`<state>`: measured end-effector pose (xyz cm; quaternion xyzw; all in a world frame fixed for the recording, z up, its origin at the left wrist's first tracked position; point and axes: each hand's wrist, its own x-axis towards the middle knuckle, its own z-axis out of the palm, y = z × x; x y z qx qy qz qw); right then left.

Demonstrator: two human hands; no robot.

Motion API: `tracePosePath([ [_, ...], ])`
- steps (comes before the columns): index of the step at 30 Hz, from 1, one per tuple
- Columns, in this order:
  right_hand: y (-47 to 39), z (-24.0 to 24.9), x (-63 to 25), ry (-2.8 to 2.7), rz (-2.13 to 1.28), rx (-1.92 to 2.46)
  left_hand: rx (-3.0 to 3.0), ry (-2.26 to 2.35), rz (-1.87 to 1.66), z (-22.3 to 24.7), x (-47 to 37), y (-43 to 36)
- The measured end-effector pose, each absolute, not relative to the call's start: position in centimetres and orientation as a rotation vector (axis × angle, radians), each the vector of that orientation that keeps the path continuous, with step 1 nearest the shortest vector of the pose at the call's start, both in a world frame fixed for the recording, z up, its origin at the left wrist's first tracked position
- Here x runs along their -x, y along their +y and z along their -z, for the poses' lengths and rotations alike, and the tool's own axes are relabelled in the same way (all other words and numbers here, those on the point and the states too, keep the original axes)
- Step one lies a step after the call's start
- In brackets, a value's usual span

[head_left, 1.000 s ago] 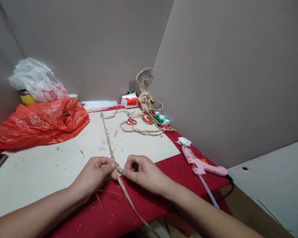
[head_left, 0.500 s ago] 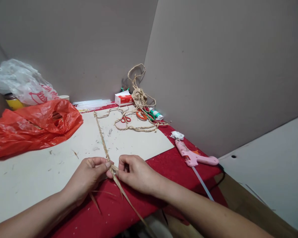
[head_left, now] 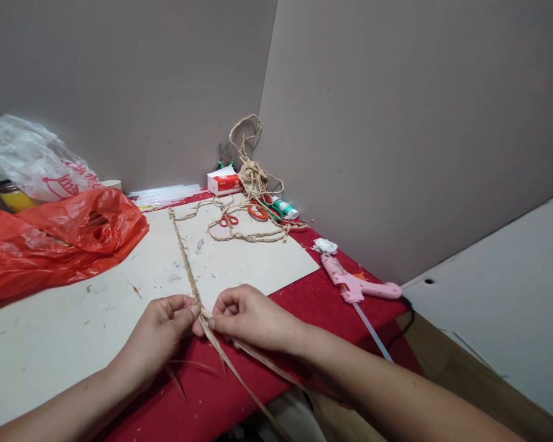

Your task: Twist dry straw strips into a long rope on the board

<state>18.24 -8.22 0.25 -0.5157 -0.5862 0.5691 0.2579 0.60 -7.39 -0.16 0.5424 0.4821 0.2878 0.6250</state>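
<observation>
White plastic bag, crumpled, red print, at the far left; yellow jar with a dark lid, partly under it. Red plastic bag, bulging, in front of both. Pale sheet, flecked with scraps, spread over a red cloth. Pale cup, partly hidden behind the red plastic bag. Left hand: thumb and forefinger pinched on the near end of the braid, above the near edge of the sheet. Clear sticks, in a row near the wall. Straw-coloured braid, one length, running from the far part of the sheet down to the left fingertips. Right hand: thumb and forefinger closed on a strand, just beside the left fingertips; other fingers curled. Loose strands, hanging from the braid past the cloth's near edge. Red and white box, near the wall. Red scissors, among loops of cord. Bundle of cord, tangled, beside the box. Orange-handled scissors, in front of the bundle. White and green tube, lying down. White crumpled tissue, at the tip of a pink glue gun; glue stick projecting from its rear.
</observation>
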Motion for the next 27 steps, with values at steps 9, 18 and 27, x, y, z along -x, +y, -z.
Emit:
tracePosePath([
  [9,-9.6,-0.4,-16.1,-1.473,-1.538,1.448,-1.187,1.059,-0.707,1.0,-0.4,-7.5],
  [18,-11.1,0.2,-14.6,-2.115,-0.443,1.587,-1.090,1.091,-0.694,0.1,-0.6,-7.8],
  [27,-10.0,-2.9,-17.7,-1.943,-0.651,1.508,-1.006,1.053,-0.628,-0.7,-0.3,-7.4],
])
